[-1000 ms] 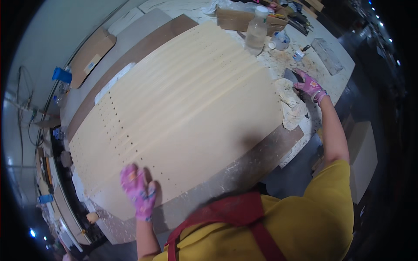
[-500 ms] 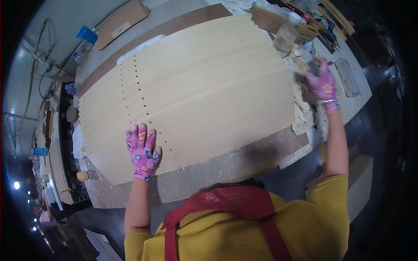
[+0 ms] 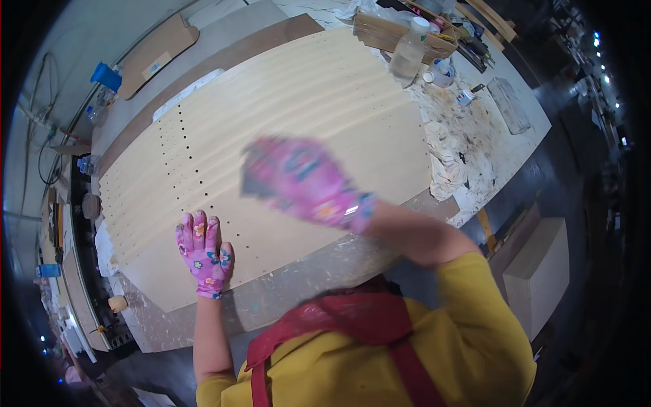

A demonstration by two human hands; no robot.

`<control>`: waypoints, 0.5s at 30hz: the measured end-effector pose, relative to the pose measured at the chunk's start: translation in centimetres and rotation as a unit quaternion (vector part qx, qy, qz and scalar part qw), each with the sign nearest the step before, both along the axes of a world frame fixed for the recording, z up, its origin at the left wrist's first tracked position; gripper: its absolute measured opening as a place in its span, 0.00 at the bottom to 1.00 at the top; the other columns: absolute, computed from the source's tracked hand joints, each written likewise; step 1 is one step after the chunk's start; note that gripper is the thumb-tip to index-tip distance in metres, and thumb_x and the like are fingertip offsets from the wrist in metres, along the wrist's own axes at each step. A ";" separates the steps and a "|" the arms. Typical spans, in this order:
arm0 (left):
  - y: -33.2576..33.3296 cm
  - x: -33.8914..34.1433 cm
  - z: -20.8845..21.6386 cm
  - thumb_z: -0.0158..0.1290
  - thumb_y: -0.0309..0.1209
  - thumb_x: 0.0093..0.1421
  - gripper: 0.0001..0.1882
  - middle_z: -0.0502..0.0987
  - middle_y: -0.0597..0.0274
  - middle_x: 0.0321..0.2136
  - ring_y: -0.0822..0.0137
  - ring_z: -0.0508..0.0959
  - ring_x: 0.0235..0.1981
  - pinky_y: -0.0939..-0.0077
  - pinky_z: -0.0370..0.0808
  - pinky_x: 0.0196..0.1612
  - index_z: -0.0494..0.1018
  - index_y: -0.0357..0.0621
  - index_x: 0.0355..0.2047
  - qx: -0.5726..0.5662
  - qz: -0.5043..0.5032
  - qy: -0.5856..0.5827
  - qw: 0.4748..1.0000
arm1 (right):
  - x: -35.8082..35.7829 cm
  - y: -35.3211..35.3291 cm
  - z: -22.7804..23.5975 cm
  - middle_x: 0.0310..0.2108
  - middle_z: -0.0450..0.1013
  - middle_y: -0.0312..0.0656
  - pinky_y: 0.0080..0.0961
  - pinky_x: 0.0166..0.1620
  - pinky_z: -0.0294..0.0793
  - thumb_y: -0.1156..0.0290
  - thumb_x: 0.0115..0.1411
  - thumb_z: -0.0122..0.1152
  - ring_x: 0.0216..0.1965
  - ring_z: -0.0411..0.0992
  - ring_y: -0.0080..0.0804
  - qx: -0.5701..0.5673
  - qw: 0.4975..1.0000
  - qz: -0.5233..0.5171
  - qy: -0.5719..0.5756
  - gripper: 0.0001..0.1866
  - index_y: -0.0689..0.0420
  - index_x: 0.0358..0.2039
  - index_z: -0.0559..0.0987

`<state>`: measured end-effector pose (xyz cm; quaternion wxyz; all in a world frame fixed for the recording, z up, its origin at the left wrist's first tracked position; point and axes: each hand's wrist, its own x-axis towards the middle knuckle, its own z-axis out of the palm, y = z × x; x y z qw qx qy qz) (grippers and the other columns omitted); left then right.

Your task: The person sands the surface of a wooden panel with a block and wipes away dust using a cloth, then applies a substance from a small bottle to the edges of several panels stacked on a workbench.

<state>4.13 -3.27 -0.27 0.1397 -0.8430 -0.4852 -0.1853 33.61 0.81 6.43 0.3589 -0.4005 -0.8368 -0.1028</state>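
Right hand (image 3: 302,180) moves from the surface's (image 3: 502,166) right side to above the board (image 3: 227,159)

It grips a blurred grey piece (image 3: 254,182); the left hand (image 3: 205,260) lies flat, fingers extended, on the board near the surface's near edge.

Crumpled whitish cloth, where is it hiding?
In the head view, the crumpled whitish cloth lies toward the right, on the stained tabletop, right beside the right end of the pale board.
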 end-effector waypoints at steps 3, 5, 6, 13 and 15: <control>0.0 -0.9 -0.4 0.40 0.44 0.62 0.24 0.62 0.51 0.60 0.46 0.57 0.63 0.45 0.49 0.63 0.69 0.43 0.52 -0.012 0.006 0.021 1.000 | -0.3 1.4 -1.0 0.48 0.71 0.45 0.36 0.49 0.71 0.60 0.50 0.58 0.47 0.71 0.41 -0.246 0.967 0.059 0.030 0.26 0.56 0.50 0.71; -0.1 -1.0 -0.4 0.38 0.46 0.63 0.25 0.62 0.51 0.61 0.47 0.57 0.64 0.46 0.49 0.64 0.69 0.42 0.53 -0.016 0.026 0.036 0.999 | 8.2 3.5 -2.4 0.41 0.74 0.44 0.35 0.43 0.74 0.61 0.52 0.58 0.40 0.74 0.39 -0.073 0.968 -0.196 -0.139 0.22 0.58 0.47 0.74; -0.1 -0.4 0.2 0.38 0.45 0.63 0.25 0.61 0.51 0.61 0.47 0.56 0.64 0.46 0.49 0.64 0.69 0.42 0.53 -0.017 0.017 0.026 0.999 | 16.1 4.1 -5.2 0.38 0.74 0.48 0.37 0.38 0.75 0.58 0.54 0.58 0.34 0.75 0.43 -0.150 0.960 -0.203 0.117 0.23 0.59 0.46 0.74; 0.0 -0.1 -0.3 0.42 0.40 0.60 0.22 0.64 0.52 0.59 0.47 0.58 0.63 0.44 0.50 0.63 0.70 0.43 0.50 -0.004 0.011 0.001 1.000 | 9.4 1.8 -0.9 0.47 0.72 0.48 0.32 0.44 0.74 0.53 0.56 0.54 0.45 0.73 0.43 -0.006 0.981 -0.172 -0.085 0.28 0.54 0.54 0.70; 0.2 -0.6 -0.8 0.41 0.40 0.60 0.22 0.64 0.52 0.59 0.47 0.57 0.63 0.44 0.50 0.63 0.70 0.43 0.50 0.005 0.009 0.008 1.000 | 8.0 1.3 -1.8 0.49 0.70 0.47 0.31 0.45 0.74 0.54 0.56 0.55 0.46 0.72 0.41 0.009 0.989 -0.100 -0.106 0.28 0.53 0.55 0.70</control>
